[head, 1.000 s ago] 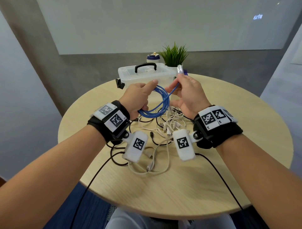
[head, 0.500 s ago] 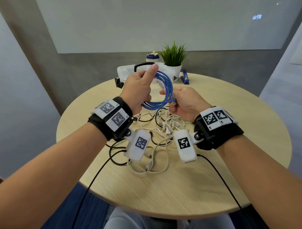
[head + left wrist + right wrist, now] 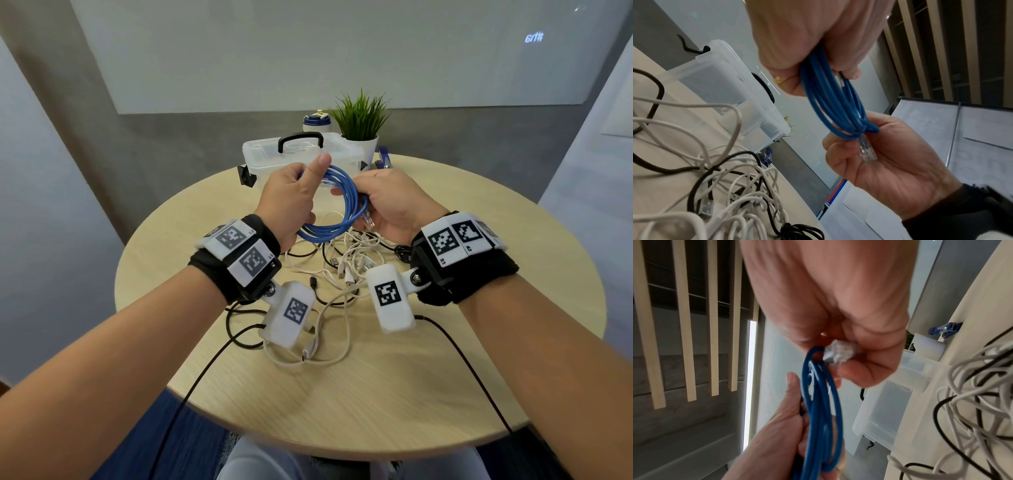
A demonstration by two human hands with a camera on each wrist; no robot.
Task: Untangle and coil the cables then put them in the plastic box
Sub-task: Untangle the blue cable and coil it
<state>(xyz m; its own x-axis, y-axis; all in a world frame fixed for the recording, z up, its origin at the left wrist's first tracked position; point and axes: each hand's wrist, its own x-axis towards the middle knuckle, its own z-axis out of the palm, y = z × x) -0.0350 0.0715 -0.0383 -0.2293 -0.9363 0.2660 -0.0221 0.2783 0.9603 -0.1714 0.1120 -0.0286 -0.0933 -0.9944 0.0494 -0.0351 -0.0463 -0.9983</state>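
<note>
A blue network cable point(image 3: 337, 212) is wound into a coil and held above the table between both hands. My left hand point(image 3: 291, 202) grips the coil's left side, thumb up point(image 3: 818, 68). My right hand point(image 3: 387, 205) holds the coil's right side and pinches the clear plug point(image 3: 866, 150) at its end point(image 3: 838, 352). Below the hands lies a tangle of white and black cables point(image 3: 339, 270) on the table. The clear plastic box point(image 3: 260, 157) with a black handle stands closed at the table's far side, just behind the hands.
A round wooden table point(image 3: 445, 359) carries everything. A potted green plant point(image 3: 359, 120), a white bottle with a blue cap point(image 3: 317, 121) and a blue stapler point(image 3: 383, 159) stand behind and right of the box. Black wrist-camera leads point(image 3: 462, 359) trail over the near edge.
The right hand has brought the cable's loose end with its clear plug down from near the box to the coil's right side. The coil has tightened, and the left hand shifted its grip.
</note>
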